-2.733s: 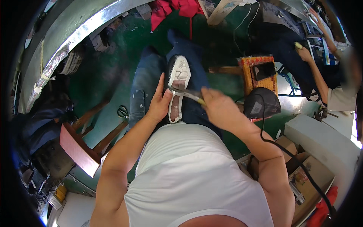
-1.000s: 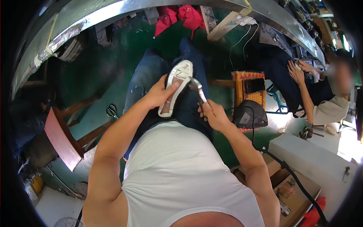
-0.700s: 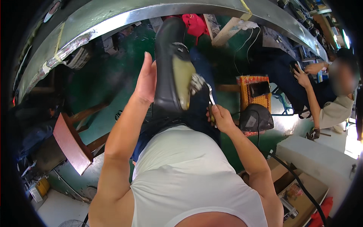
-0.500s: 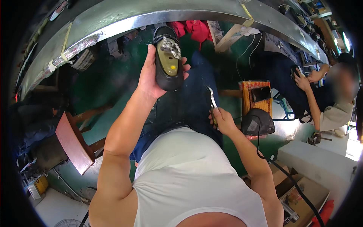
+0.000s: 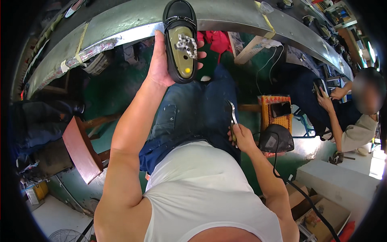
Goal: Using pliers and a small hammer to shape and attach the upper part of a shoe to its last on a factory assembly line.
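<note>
**Shoe held out in the left hand, metal tool in the right**

Nearest, the wearer's white sleeveless top point(image 5: 209, 185) fills the lower centre. Beyond it, the right hand point(image 5: 244, 138) is closed around the handle of a slender metal tool point(image 5: 233, 115), whose curved head points away from the body, over the dark blue jeans point(image 5: 197, 97). Farther out, the arm extended, the left hand point(image 5: 160, 64) cradles a black shoe point(image 5: 171, 56): thumb along its left side, fingers wrapped beneath, their tips showing at the right. The shoe's toe points away, in front of the bench edge; its opening is filled by an olive form point(image 5: 178, 62) bearing a yellow dot and a black-and-white patterned piece point(image 5: 186, 43).

To the right, a dark phone point(image 5: 281, 109) and a dark rounded object point(image 5: 276, 139) rest on an orange woven seat point(image 5: 265, 117). To the left stands a reddish-brown wooden chair point(image 5: 82, 151). Farther off, red cloth point(image 5: 217, 42) shows beneath a metal-edged bench point(image 5: 225, 22). At far right, a seated co-worker point(image 5: 354, 133) has both hands near a dark item, its kind unclear.
</note>
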`<act>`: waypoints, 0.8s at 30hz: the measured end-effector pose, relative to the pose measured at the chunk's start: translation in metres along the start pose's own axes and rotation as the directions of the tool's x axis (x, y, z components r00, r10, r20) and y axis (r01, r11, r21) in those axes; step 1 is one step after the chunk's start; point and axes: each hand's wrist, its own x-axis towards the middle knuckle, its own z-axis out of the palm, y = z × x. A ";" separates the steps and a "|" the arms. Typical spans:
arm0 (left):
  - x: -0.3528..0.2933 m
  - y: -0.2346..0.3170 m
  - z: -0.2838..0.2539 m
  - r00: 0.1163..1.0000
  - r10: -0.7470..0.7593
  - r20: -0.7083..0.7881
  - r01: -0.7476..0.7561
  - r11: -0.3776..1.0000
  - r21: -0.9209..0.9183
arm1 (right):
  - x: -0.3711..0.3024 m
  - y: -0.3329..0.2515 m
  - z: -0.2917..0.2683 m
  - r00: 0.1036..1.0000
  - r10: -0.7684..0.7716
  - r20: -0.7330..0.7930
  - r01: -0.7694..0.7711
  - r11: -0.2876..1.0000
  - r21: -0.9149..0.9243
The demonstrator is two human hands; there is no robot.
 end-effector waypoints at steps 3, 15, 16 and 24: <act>0.019 0.013 0.001 0.998 0.013 0.056 -0.013 1.000 0.003 | 0.009 0.010 -0.002 1.000 0.017 0.009 -0.017 0.996 0.090; 0.112 0.068 -0.023 0.876 0.482 0.014 0.154 -0.307 0.939 | 0.067 -0.005 -0.023 0.942 0.242 0.233 -0.284 0.945 0.165; 0.124 0.071 -0.012 0.862 0.506 -0.026 0.137 -0.184 0.973 | 0.069 -0.011 -0.029 0.933 0.264 0.247 -0.307 0.939 0.157; 0.321 0.116 -0.075 0.885 0.462 0.051 0.132 -0.354 0.926 | 0.109 -0.033 -0.056 0.878 0.301 0.372 -0.388 0.903 0.184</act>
